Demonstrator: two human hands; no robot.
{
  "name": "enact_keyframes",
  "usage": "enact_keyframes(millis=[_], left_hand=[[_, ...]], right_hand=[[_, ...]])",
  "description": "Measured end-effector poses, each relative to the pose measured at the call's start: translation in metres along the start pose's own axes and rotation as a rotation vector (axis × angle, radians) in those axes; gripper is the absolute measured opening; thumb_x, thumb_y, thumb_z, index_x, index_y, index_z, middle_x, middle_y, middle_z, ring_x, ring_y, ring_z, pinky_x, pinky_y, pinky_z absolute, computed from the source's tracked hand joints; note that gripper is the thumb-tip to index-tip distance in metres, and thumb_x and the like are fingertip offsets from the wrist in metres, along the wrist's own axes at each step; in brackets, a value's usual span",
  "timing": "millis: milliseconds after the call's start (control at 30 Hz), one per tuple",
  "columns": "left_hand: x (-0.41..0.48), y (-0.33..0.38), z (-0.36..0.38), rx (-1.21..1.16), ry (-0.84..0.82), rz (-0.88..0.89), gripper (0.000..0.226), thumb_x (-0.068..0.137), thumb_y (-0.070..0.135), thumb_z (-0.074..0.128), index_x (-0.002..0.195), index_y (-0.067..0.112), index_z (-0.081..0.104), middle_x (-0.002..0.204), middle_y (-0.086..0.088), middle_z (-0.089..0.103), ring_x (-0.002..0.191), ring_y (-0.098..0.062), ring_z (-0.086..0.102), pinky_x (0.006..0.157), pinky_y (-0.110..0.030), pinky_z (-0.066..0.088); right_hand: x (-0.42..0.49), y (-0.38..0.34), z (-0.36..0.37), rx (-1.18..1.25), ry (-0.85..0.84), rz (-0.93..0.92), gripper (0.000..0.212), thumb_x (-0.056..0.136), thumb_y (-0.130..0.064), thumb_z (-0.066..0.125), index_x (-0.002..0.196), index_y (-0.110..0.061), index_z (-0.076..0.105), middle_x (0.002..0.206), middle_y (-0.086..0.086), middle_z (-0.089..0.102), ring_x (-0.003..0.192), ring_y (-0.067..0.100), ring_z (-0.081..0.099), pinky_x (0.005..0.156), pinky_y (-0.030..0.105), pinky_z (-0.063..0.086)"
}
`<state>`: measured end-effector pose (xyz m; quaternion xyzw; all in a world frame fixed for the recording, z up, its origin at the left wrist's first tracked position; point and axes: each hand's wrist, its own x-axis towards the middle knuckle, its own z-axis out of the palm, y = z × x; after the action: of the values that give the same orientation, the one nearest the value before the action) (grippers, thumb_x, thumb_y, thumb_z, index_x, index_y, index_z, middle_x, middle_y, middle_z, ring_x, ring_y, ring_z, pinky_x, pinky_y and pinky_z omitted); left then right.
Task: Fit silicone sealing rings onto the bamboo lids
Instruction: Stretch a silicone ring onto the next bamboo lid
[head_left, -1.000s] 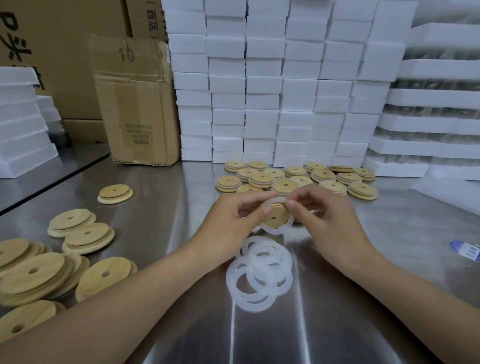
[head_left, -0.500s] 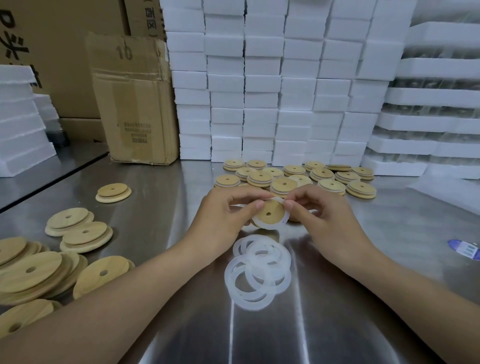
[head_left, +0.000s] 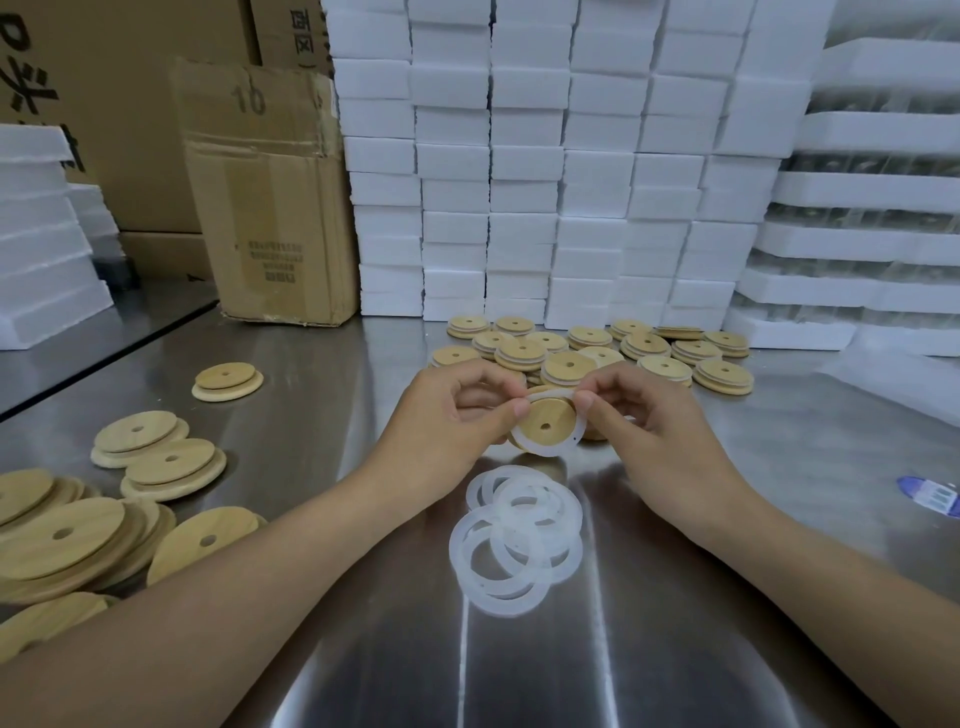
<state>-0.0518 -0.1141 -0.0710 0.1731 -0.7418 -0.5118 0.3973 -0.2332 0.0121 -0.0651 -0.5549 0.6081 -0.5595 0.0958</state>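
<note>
Above the middle of the steel table (head_left: 675, 649), both hands hold one bamboo lid (head_left: 549, 422) tilted toward the camera. The left hand (head_left: 447, 415) pinches its rim at 9 o'clock. The right hand (head_left: 654, 431) pinches a white silicone ring (head_left: 543, 452) against the rim at 2 o'clock; the ring lies around the lid's stepped face. A pile of loose rings (head_left: 519, 540) lies on the table at 6 o'clock from the lid. Ringed lids (head_left: 597, 348) cluster at 12 o'clock, bare lids (head_left: 78, 525) at 8 o'clock. A cardboard box (head_left: 270, 208) stands at 10 o'clock beside stacked foam boxes (head_left: 545, 182).
</note>
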Motion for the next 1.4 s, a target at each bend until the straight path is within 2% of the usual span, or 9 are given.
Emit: enact_keyframes(millis=[100,400,567,733,867,1100,1200,1300,1400], left_hand=[[0.0000,0.0005,0.0005,0.030,-0.004,-0.002,0.011,0.096,0.010,0.079,0.093,0.021,0.077,0.088,0.002,0.082,0.081,-0.010,0.078,0.075,-0.021,0.061],[0.0012,-0.0024,0.0001,0.123,-0.020,0.028,0.014,0.098,0.013,0.077,0.092,0.025,0.076,0.088,0.008,0.079,0.087,-0.013,0.076,0.083,-0.028,0.062],[0.0013,-0.0010,0.0008,0.116,-0.024,0.017,0.014,0.099,0.013,0.075,0.089,0.023,0.075,0.088,0.007,0.078,0.087,-0.013,0.074,0.081,-0.027,0.061],[0.0010,0.0002,0.0016,0.124,-0.022,0.008,0.013,0.100,0.014,0.075,0.090,0.022,0.075,0.088,0.007,0.078,0.087,-0.013,0.074,0.082,-0.028,0.061],[0.0011,0.0015,0.0011,0.124,-0.012,0.001,0.011,0.100,0.016,0.075,0.091,0.022,0.075,0.090,0.005,0.078,0.090,-0.016,0.075,0.083,-0.033,0.064],[-0.0010,0.0050,0.0024,0.100,-0.003,-0.029,0.009,0.100,0.014,0.074,0.092,0.016,0.074,0.092,-0.003,0.080,0.093,-0.025,0.076,0.083,-0.036,0.065],[-0.0015,0.0050,0.0021,0.085,0.005,-0.045,0.007,0.101,0.013,0.073,0.094,0.012,0.074,0.093,-0.008,0.080,0.093,-0.028,0.076,0.083,-0.035,0.065],[-0.0008,0.0048,0.0009,0.087,-0.005,-0.053,0.006,0.102,0.013,0.071,0.098,0.010,0.074,0.092,-0.007,0.081,0.086,-0.020,0.076,0.079,-0.027,0.064],[-0.0003,0.0037,-0.0012,0.094,-0.013,-0.065,0.006,0.103,0.013,0.071,0.098,0.011,0.075,0.091,-0.008,0.081,0.083,-0.014,0.075,0.078,-0.022,0.062]], right_hand=[[0.0001,0.0009,-0.0003,-0.012,-0.006,0.000,0.010,0.102,-0.016,0.067,0.093,-0.016,0.072,0.089,0.000,0.073,0.087,0.026,0.067,0.083,0.052,0.058],[0.0025,0.0061,0.0006,-0.015,-0.022,0.044,0.013,0.103,-0.016,0.065,0.092,-0.018,0.072,0.083,-0.005,0.074,0.081,0.012,0.071,0.076,0.026,0.057],[0.0016,0.0040,0.0021,-0.007,-0.021,0.069,0.014,0.104,-0.017,0.064,0.092,-0.017,0.071,0.080,-0.007,0.073,0.077,0.007,0.068,0.073,0.019,0.054],[0.0005,0.0006,0.0018,0.004,-0.026,0.088,0.014,0.105,-0.019,0.062,0.094,-0.014,0.071,0.083,0.000,0.073,0.086,0.023,0.069,0.080,0.032,0.057],[-0.0003,-0.0015,0.0030,0.015,-0.030,0.097,0.016,0.106,-0.018,0.061,0.095,-0.013,0.070,0.084,0.002,0.073,0.087,0.024,0.070,0.081,0.034,0.058],[-0.0007,0.0000,0.0029,0.001,-0.035,0.090,0.016,0.106,-0.018,0.061,0.093,-0.014,0.069,0.081,0.001,0.073,0.080,0.015,0.069,0.074,0.020,0.054],[-0.0002,0.0001,0.0032,-0.016,-0.038,0.077,0.015,0.105,-0.018,0.062,0.092,-0.015,0.068,0.079,-0.003,0.072,0.076,0.009,0.067,0.073,0.021,0.053],[0.0000,0.0006,0.0027,-0.040,-0.039,0.074,0.014,0.105,-0.017,0.062,0.093,-0.013,0.068,0.080,-0.002,0.071,0.077,0.017,0.066,0.075,0.027,0.054],[0.0001,-0.0004,0.0024,-0.051,-0.048,0.062,0.013,0.105,-0.014,0.062,0.094,-0.010,0.068,0.082,0.002,0.070,0.075,0.010,0.064,0.071,0.019,0.052]])
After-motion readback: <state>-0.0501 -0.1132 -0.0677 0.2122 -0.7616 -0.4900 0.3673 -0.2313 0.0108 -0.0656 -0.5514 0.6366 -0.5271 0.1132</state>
